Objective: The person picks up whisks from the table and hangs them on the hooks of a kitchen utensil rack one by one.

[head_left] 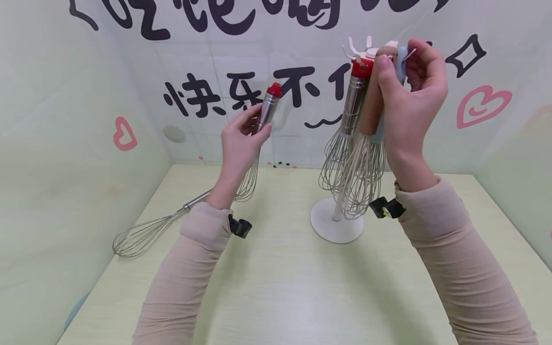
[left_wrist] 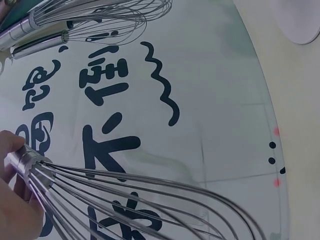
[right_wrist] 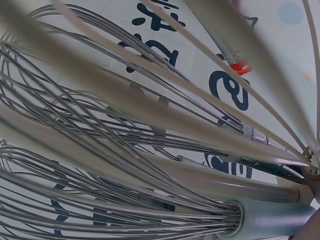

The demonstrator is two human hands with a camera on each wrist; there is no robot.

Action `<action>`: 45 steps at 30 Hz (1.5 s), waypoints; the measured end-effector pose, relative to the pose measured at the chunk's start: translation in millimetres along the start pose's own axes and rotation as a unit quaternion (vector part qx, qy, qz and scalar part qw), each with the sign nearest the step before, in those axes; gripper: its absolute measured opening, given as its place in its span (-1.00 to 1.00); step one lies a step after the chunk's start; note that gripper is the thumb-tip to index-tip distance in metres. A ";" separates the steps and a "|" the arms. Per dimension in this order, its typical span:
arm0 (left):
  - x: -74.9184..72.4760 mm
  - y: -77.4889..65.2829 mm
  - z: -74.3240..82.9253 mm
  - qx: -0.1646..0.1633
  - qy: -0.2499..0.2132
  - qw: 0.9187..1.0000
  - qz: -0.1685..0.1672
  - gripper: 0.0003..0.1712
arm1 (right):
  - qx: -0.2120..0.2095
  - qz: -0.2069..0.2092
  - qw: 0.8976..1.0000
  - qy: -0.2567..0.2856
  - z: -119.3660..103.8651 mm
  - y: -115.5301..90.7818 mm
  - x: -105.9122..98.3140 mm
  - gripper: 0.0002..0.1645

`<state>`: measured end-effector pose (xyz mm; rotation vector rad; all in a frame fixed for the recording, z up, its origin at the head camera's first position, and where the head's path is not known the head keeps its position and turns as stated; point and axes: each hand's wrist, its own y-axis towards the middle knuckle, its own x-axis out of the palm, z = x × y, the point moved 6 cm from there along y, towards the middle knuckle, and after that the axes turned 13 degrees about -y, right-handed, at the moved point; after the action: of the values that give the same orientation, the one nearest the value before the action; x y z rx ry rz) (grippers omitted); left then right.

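In the head view my left hand (head_left: 246, 146) grips a whisk by its steel handle (head_left: 268, 108), red cap up and wire loops hanging down. Its wires (left_wrist: 150, 195) spread across the left wrist view. My right hand (head_left: 409, 96) is at the top of a white hanging stand (head_left: 338, 211). The thumb presses a brown-handled whisk (head_left: 372, 110) near its top, with the fingers curled behind, beside a blue-handled whisk (head_left: 401, 67). Another whisk with a red-capped steel handle (head_left: 355, 96) hangs just left of them. Pale coated wires and the blue handle (right_wrist: 280, 218) fill the right wrist view.
One more steel whisk (head_left: 144, 235) lies on the table (head_left: 276, 278) at the left, partly behind my left forearm. White hooks (head_left: 354, 48) stick out at the stand's top, and its round base stands on the table. A printed wall sheet (head_left: 297, 134) rises behind.
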<state>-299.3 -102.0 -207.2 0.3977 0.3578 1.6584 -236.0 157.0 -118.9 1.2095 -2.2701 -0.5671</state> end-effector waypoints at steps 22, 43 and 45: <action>25.6 3.3 24.3 0.022 -0.024 0.999 -0.020 -0.47 | 0.002 -0.001 1.000 0.002 -2.2 -1.7 0.8 -0.59; 50.6 3.5 43.0 0.042 -0.057 0.997 -0.026 -0.48 | 0.006 0.000 1.000 0.008 -2.2 -2.1 1.3 -0.57; 53.3 3.2 45.2 0.045 -0.061 0.997 -0.028 -0.48 | 0.006 0.000 1.000 0.009 -2.2 -2.2 1.4 -0.57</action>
<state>-287.3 -49.3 -162.7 0.5482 0.3497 1.5597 -233.9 154.4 -118.1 1.2162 -2.2607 -0.5413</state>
